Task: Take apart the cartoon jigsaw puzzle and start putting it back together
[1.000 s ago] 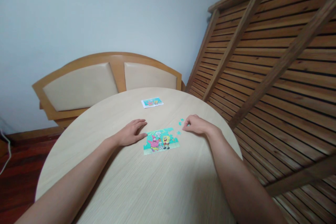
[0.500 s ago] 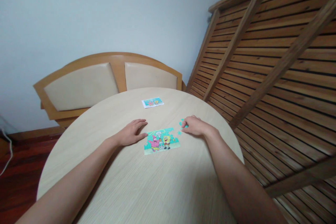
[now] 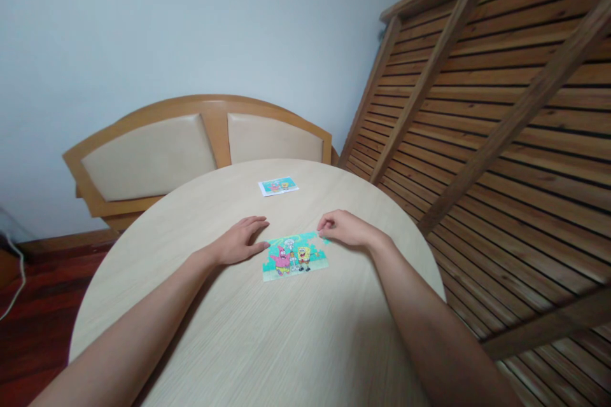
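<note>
Resting both forearms across the lower half of the frame, the person works over a SpongeBob jigsaw puzzle [image 3: 291, 261] lying flat on a round wood-grain table [image 3: 238, 350], just below frame center. Left hand [image 3: 242, 240] open, palm down, fingers loosely spread; holds nothing visible. Its thumb tip is at the puzzle's upper-left edge, touching or just beside it, can't tell; probably there to keep the joined pieces from sliding. Right hand [image 3: 344, 227] is half curled at the puzzle's upper-right corner, thumb and index drawn nearly together, other fingers folded in. That grip suits something small and thin, but whether a puzzle piece sits between the tips is too small to tell. The corner looks ragged, with table showing through gaps beside the hand, which likely explains the reach there. A bit of teal shows just under the right hand; outline unclear. Further up, near the middle of the frame, a picture card [image 3: 278, 186] with matching cartoon art lies well apart from both hands, image side up, seemingly placed to be seen without getting in the way. Behind: padded headboard [image 3: 219, 133] at mid-left, slatted wooden panel [image 3: 477, 108] leaning at right, pale wall [image 3: 205, 19] above, white cable [image 3: 21, 273] at left edge.
</note>
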`<state>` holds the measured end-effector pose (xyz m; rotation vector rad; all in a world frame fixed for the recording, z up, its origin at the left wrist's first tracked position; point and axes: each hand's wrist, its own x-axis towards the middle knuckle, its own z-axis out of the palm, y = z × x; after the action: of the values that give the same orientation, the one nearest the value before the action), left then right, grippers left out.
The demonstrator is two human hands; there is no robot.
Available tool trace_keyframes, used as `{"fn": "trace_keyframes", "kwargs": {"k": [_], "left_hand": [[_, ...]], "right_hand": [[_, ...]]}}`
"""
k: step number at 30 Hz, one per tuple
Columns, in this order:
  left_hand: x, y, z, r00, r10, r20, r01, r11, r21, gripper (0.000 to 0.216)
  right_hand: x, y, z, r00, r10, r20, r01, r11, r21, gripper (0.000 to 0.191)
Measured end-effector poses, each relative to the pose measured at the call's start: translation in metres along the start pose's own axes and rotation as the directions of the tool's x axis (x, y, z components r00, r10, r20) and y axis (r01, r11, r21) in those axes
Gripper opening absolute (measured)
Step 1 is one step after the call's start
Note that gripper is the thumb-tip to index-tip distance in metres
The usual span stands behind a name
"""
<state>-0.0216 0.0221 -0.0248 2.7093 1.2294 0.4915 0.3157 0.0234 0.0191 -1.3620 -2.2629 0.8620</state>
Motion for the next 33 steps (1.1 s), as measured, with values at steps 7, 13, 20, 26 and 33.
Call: {"fn": "trace_keyframes", "kwargs": {"k": [7,13,20,26,33], "left_hand": [[0.001,-0.001,0.001,1.0,0.0,-0.01,0.0,1.0,0.0,0.057],[0.001,0.001,0.0,1.0,-0.005,-0.002,0.005,1.0,0.001,0.057],[0.001,0.002,0.0,1.0,-0.004,0.003,0.004,1.0,0.005,0.058],[0.001,0.002,-0.001,1.0,-0.002,0.006,0.001,1.0,0.014,0.058],[0.001,0.005,-0.004,1.0,0.001,0.011,-0.001,1.0,0.025,0.06]], "right_hand": [[0.006,0.0,0.012,0.999,0.033,0.039,-0.037,0.994,0.102,0.014],[0.009,0.008,0.013,0.997,0.073,0.018,-0.074,0.996,0.054,0.013],[0.007,0.003,0.014,0.998,0.063,-0.022,-0.064,0.996,-0.061,0.01],[0.006,0.007,0.01,0.999,0.045,-0.017,-0.045,0.999,-0.009,0.014],[0.008,0.012,0.011,0.999,-0.013,0.045,0.011,1.0,0.029,0.019]]}}
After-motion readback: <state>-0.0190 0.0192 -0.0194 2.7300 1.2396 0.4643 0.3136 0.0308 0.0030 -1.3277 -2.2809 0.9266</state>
